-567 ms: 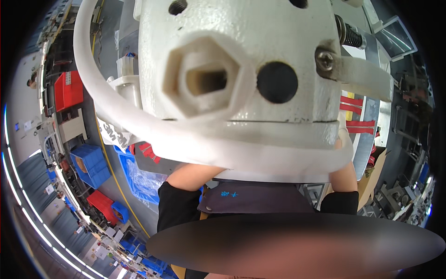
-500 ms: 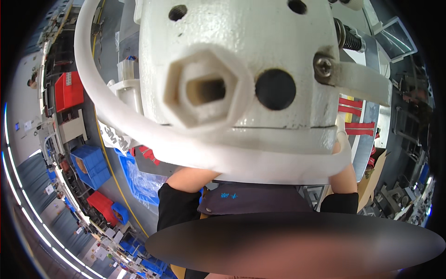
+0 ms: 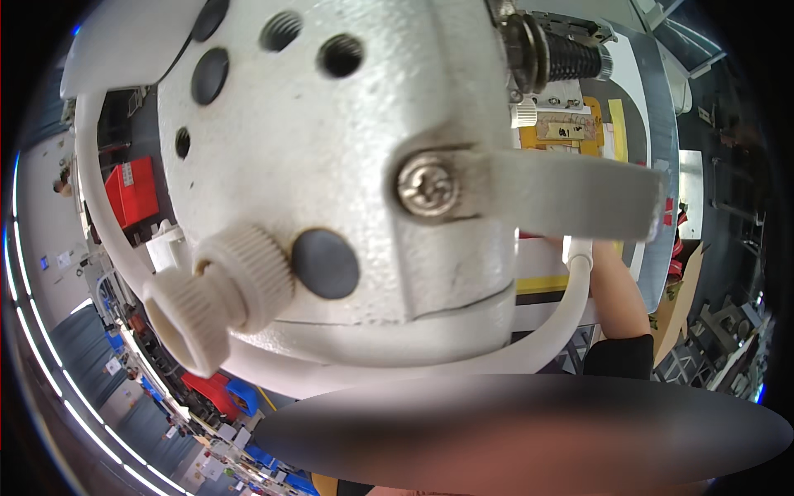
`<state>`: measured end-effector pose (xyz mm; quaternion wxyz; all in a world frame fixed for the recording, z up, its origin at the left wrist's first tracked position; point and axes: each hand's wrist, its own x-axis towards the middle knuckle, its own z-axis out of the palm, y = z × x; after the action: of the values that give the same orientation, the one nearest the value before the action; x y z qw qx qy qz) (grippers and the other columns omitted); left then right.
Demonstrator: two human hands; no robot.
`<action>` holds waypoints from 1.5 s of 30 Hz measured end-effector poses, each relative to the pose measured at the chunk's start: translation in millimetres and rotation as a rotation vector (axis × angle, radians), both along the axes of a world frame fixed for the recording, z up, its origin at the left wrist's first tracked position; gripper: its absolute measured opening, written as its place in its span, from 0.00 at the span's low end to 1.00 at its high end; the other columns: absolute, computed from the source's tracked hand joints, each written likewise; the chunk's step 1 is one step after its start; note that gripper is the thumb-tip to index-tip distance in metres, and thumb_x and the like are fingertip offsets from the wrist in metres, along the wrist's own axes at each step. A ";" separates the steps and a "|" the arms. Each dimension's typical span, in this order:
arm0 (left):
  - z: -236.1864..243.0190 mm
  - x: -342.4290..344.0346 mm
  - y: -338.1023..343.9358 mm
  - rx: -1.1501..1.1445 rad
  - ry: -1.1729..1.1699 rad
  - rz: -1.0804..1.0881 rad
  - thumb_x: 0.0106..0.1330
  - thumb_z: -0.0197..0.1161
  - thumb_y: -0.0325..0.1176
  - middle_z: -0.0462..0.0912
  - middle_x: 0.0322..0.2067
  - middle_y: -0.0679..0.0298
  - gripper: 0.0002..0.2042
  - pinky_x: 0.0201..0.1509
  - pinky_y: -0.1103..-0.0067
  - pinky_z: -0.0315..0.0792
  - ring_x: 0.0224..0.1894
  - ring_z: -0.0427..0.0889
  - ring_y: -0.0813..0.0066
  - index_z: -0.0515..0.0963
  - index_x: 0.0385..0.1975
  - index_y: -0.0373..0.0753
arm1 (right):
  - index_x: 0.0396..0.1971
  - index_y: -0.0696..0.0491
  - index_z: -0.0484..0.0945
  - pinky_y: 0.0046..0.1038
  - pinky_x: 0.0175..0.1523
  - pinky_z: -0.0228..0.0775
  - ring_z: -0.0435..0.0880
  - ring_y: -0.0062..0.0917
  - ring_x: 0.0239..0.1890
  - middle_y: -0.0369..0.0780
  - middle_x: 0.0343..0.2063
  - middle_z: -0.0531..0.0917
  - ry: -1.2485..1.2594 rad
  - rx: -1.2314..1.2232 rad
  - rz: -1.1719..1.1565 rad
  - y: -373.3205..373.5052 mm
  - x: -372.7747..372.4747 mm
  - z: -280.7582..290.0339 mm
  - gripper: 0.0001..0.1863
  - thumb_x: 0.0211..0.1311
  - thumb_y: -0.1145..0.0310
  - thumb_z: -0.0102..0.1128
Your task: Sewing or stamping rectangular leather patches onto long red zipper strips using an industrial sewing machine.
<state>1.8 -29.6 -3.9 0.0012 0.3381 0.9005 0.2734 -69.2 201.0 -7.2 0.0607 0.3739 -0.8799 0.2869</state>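
Note:
A white cast-metal machine head point(image 3: 331, 149) fills most of the view, very close to the camera. On it are a ribbed cream knob point(image 3: 240, 277) with a hexagonal end, a round black plug point(image 3: 325, 263) and a large screw point(image 3: 426, 186) that fixes a flat grey lever point(image 3: 579, 194). A white curved tube point(image 3: 538, 339) loops under the head. My right forearm point(image 3: 616, 289) rises at the right beside the tube's end; the hand itself is hidden behind the lever. My left hand is out of sight behind the machine.
A black coiled spring part point(image 3: 571, 58) sticks out at the top right. Behind it lies a grey table point(image 3: 662, 140) with yellow tape. A red bin point(image 3: 132, 190) stands far left, a cardboard box point(image 3: 682, 289) at the right, and blue crates point(image 3: 244, 397) below.
The machine head now sits closer and turned: the hexagonal knob has shifted to the lower left and the screw and lever to the centre. My left forearm and dark apron have dropped from view.

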 end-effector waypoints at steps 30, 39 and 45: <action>14.4 -8.9 -3.6 -0.165 -0.069 0.013 0.57 0.64 0.37 0.73 0.58 0.55 0.23 0.67 0.65 0.63 0.64 0.69 0.60 0.76 0.53 0.39 | 0.49 0.50 0.80 0.37 0.66 0.62 0.74 0.26 0.60 0.34 0.53 0.80 -0.069 -0.037 -0.016 0.7 2.8 5.1 0.22 0.49 0.69 0.63; -34.1 4.1 -0.6 0.131 0.202 -0.002 0.62 0.58 0.26 0.67 0.62 0.48 0.20 0.68 0.62 0.61 0.66 0.65 0.53 0.73 0.55 0.32 | 0.48 0.51 0.79 0.38 0.66 0.62 0.75 0.26 0.60 0.36 0.52 0.81 -0.015 0.049 0.025 -0.5 2.1 4.3 0.21 0.51 0.70 0.60; 8.8 0.7 -7.1 -0.119 -0.038 -0.007 0.67 0.56 0.29 0.63 0.65 0.51 0.20 0.71 0.63 0.57 0.69 0.60 0.58 0.70 0.58 0.32 | 0.49 0.53 0.79 0.40 0.67 0.61 0.75 0.31 0.60 0.39 0.52 0.80 -0.195 -0.138 -0.014 -7.0 5.2 8.5 0.24 0.47 0.66 0.59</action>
<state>2.6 -36.7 4.8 0.0393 0.3351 0.9139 0.2258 -64.1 194.0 1.2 0.0023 0.3328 -0.8624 0.3815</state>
